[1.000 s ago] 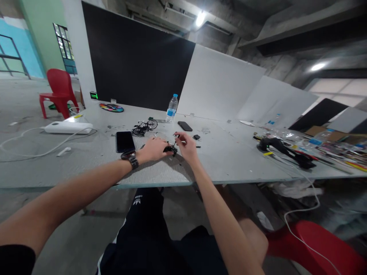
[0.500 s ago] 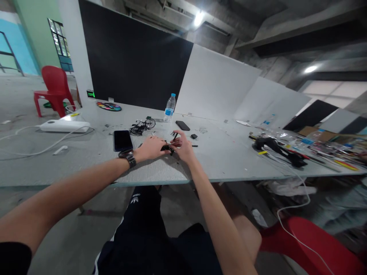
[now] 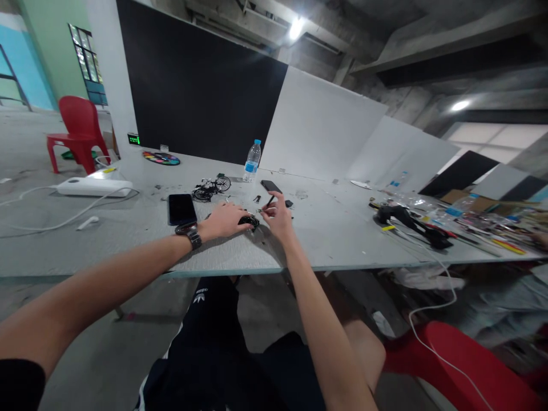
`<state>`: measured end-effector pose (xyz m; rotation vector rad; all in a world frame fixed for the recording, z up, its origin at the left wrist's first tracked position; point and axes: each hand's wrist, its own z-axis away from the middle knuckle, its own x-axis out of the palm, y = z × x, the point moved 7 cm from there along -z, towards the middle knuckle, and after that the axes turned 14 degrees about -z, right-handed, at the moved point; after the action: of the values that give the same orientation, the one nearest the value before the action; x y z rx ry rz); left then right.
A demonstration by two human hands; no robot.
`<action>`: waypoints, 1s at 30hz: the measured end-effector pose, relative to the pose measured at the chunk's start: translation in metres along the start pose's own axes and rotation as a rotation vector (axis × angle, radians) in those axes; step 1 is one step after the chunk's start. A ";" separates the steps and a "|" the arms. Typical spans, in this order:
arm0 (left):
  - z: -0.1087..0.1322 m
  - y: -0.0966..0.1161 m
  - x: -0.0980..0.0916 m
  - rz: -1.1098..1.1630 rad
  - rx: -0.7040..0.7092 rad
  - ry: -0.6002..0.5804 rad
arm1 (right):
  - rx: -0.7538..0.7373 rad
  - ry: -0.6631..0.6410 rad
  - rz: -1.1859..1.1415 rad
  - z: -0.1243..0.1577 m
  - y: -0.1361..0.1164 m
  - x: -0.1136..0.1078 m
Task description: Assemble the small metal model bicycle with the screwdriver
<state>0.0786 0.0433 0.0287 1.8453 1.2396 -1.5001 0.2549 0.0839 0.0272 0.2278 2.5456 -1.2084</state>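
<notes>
My left hand, with a dark watch on its wrist, lies low over the table. Its fingers are closed on a small black wiry part, mostly hidden beneath them. Close beside it, my right hand pinches a thin dark stick-like tool; what kind it is does not show. A tiny bright piece lies at the right fingertips, too small to name. Just beyond the hands is a small dark forked piece. A miniature black bicycle rests on the table behind my left hand.
A black phone lies left of my hands, another phone behind them. A water bottle stands near the partition. Farther left are a white power strip and a colourful palette; at right, a black strap-like object.
My right hand has drawn slightly right, away from the black part. The small forked piece now shows apart from the fingers. My left hand has barely moved.
</notes>
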 end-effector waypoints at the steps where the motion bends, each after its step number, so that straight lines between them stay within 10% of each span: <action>1: 0.000 0.000 0.000 0.005 0.004 0.000 | 0.046 0.035 0.032 -0.001 0.008 -0.007; 19: 0.002 -0.003 0.001 0.046 -0.006 0.004 | 0.080 0.214 0.095 0.002 0.009 -0.043; 30: 0.004 0.000 -0.004 0.039 0.001 -0.005 | 0.052 0.095 0.088 0.016 0.003 -0.066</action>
<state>0.0759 0.0384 0.0316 1.8545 1.1935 -1.4839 0.3212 0.0727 0.0379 0.4138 2.5567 -1.2594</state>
